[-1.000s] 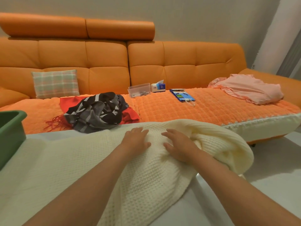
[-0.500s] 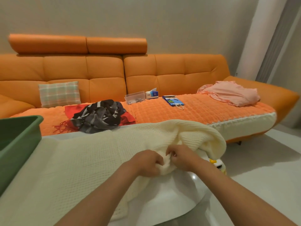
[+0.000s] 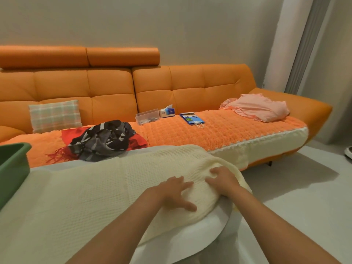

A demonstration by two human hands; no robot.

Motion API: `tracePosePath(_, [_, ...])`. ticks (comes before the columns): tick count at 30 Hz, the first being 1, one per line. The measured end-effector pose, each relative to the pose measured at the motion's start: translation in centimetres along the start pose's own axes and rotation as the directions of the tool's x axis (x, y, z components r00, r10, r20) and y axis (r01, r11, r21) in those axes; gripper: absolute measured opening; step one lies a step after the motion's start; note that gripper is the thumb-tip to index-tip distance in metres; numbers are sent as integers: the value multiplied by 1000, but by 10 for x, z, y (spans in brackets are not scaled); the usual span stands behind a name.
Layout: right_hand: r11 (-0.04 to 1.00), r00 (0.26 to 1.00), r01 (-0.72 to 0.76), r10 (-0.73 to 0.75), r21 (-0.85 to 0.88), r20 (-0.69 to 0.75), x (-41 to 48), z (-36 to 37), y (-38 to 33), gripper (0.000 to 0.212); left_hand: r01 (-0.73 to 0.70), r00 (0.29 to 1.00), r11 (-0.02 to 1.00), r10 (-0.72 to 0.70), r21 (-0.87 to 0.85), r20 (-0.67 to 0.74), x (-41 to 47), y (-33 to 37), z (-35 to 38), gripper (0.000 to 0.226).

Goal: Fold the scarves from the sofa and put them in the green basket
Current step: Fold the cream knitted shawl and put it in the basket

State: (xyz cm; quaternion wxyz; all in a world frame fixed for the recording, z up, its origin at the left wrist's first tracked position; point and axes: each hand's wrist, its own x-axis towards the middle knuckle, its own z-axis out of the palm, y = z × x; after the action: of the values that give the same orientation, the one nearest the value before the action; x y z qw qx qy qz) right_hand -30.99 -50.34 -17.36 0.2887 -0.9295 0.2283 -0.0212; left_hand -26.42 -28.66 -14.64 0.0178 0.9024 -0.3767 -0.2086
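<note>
A cream knitted scarf (image 3: 91, 189) lies spread across the white table (image 3: 190, 233) in front of me, its right end folded over in a rounded bulge. My left hand (image 3: 174, 193) rests flat on that fold with fingers spread. My right hand (image 3: 222, 181) presses on the fold beside it, fingers slightly bent. On the orange sofa (image 3: 190, 88) lie a black-and-grey striped scarf (image 3: 103, 140) piled on a red fringed scarf (image 3: 136, 142). The green basket (image 3: 13, 164) stands at the left edge of the table.
On the sofa seat are a plaid cushion (image 3: 54, 116), a clear plastic box (image 3: 147, 116), a tissue box (image 3: 167, 112), a blue paper bag (image 3: 191, 119) and a pink cloth (image 3: 259, 108). White floor (image 3: 297, 187) opens to the right.
My hands pinched the scarf's edge near me half a second ago; now both lie flat on top of the folded right end, which has been tucked in on the table.
</note>
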Motion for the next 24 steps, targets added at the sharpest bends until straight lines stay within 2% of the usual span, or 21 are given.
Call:
tracePosePath(2, [993, 998, 14, -22, -114, -67, 4, -1, -4, 37, -10, 1000, 999, 9, 52, 26, 9, 2, 11, 105])
tracePosePath(4, [926, 999, -27, 9, -377, -49, 2, 3, -15, 44, -14, 1000, 999, 13, 42, 15, 13, 3, 15, 107])
tracePosePath(6, [860, 999, 9, -26, -511, -27, -3, 11, -28, 52, -26, 999, 998, 25, -52, -26, 12, 1, 11, 96])
tracePosePath(8, [863, 988, 133, -151, -487, 3, -13, 16, -46, 56, -66, 984, 965, 20, -253, -178, 1, -7, 4, 61])
tracePosePath(10, [879, 962, 266, -268, -396, 53, -25, 20, -66, 56, -71, 929, 949, -48, -306, -367, -15, -22, -1, 31])
tracePosePath(12, [861, 926, 376, -355, -343, 126, -38, 30, -89, 55, 16, 865, 962, -150, -272, -480, -38, -42, -1, 32])
tracePosePath(14, [843, 891, 453, -416, -290, 180, -52, 43, -112, 52, 116, 809, 956, -248, -269, -533, -62, -67, 3, 37])
tracePosePath(18, [822, 829, 548, -510, -153, 230, -81, 71, -160, 50, 367, 711, 896, -443, -250, -546, -124, -125, 14, 46])
tracePosePath(21, [788, 789, 597, -544, -149, 284, -106, 99, -194, 52, 544, 695, 820, -558, -177, -454, -173, -165, 26, 43])
tracePosePath(22, [795, 802, 582, -525, -173, 285, -113, 109, -204, 54, 577, 695, 803, -580, -153, -426, -188, -176, 32, 41])
tracePosePath(24, [856, 880, 466, -421, -223, 222, -122, 126, -220, 54, 581, 712, 801, -586, -144, -387, -209, -194, 45, 39])
